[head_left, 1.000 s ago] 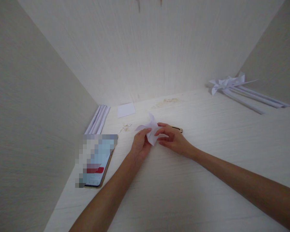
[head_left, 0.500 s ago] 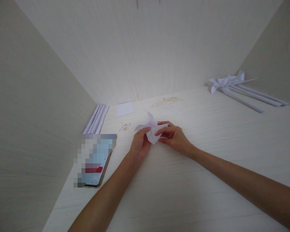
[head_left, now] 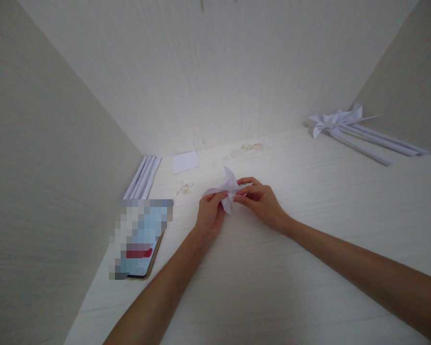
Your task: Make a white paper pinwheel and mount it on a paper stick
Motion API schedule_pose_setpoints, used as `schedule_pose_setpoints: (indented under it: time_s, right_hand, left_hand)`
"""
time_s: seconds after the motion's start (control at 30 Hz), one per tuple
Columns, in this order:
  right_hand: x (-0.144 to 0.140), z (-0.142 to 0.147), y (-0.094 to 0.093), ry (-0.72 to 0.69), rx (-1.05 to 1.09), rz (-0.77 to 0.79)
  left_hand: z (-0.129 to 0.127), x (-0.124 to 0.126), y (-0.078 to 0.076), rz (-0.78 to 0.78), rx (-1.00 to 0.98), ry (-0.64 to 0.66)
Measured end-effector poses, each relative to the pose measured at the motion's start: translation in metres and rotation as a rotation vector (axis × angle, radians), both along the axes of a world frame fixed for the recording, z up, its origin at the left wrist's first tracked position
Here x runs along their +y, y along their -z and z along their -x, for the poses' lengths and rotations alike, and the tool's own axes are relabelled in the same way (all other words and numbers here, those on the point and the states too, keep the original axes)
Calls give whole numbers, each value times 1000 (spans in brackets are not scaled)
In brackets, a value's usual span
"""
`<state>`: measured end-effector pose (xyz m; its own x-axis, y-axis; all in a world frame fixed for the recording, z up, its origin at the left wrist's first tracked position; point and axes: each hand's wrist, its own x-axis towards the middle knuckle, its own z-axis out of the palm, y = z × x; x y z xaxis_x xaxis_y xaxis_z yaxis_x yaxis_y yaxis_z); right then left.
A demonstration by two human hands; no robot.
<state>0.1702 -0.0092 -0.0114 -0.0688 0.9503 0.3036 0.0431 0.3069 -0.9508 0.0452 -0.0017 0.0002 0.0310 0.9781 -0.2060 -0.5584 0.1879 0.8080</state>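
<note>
A white paper pinwheel head (head_left: 230, 182) is held between both hands above the white table, its pointed blades sticking up, left and down. My left hand (head_left: 210, 211) grips it from the left, the thumb pressed near its centre. With thumb and fingers pinched, my right hand (head_left: 260, 199) holds the blade on the right side. The fingers of both hands hide part of the paper. Whether anything fastens the centre cannot be made out.
Finished paper pinwheels (head_left: 335, 120) with rolled sticks lie at the back right. Several white paper rolls (head_left: 142, 177) and a flat paper square (head_left: 186, 162) are at the back left. A partly blurred phone (head_left: 149, 244) lies left of my forearm. Walls enclose the table.
My right thumb and fingers have closed in on the pinwheel's right blade near the centre. The pinwheel has turned slightly, its upper blade shifting to the right.
</note>
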Motion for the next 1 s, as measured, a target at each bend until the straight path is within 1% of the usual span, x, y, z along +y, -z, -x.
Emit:
schedule_pose_setpoints:
  time_s: [0.13, 0.33, 0.53, 0.8, 1.0]
  right_hand:
    - [1, -1, 0, 44, -78, -28]
    - [1, -2, 0, 102, -153, -42]
    - [1, -2, -1, 128, -141, -37]
    - [2, -2, -2, 140, -176, -47]
    - [1, -2, -1, 159, -199, -42]
  left_hand:
    - [-2, -1, 2, -31, 26, -14]
    - [-4, -2, 3, -58, 71, 1]
    - [-4, -2, 5, -70, 106, -4]
    - [-5, -3, 4, -79, 116, -13]
    - [-5, -2, 4, -100, 126, 12]
